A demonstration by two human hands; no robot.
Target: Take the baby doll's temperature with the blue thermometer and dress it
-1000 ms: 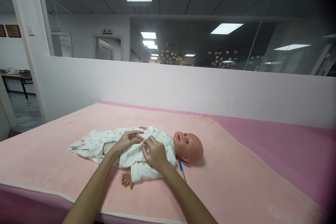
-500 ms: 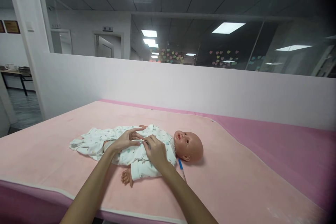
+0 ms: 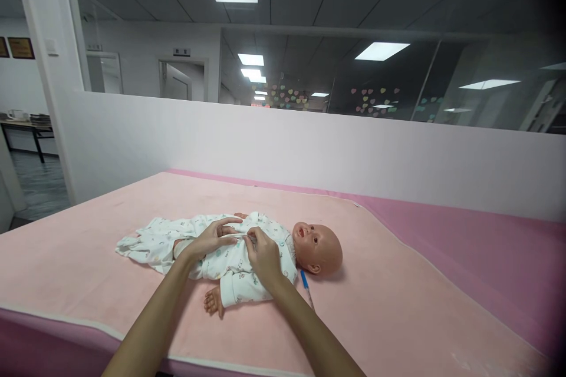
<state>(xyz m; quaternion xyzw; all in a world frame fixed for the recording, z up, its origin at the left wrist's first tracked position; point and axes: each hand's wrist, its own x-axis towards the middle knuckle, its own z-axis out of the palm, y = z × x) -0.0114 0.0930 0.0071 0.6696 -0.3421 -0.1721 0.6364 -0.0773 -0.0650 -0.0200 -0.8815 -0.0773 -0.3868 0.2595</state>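
Note:
A baby doll [image 3: 321, 244] lies on its back across the pink-covered table, its head to the right. It wears a white patterned outfit [image 3: 247, 285] with small buttons down the front. Over the doll's belly, my left hand [image 3: 215, 238] pinches the edge of the cloth between thumb and fingers. Just to its right, my right hand [image 3: 263, 253] has its thumb and fingertips closed on the same front opening of the outfit. What exactly lies between the fingertips is too small to make out. The doll's near hand [image 3: 214, 301] rests on the cover.
Beside the doll's neck lies a slim stick with a blue end [image 3: 304, 278], partly behind my right forearm. A peach cover [image 3: 389, 300] with a pale edge spreads over the table. A low white partition wall [image 3: 309, 147] stands behind, with glass above it.
My right hand's fingers have shifted slightly and curled closer at the cloth edge. The left hand stays almost in place. The view has tilted up a little.

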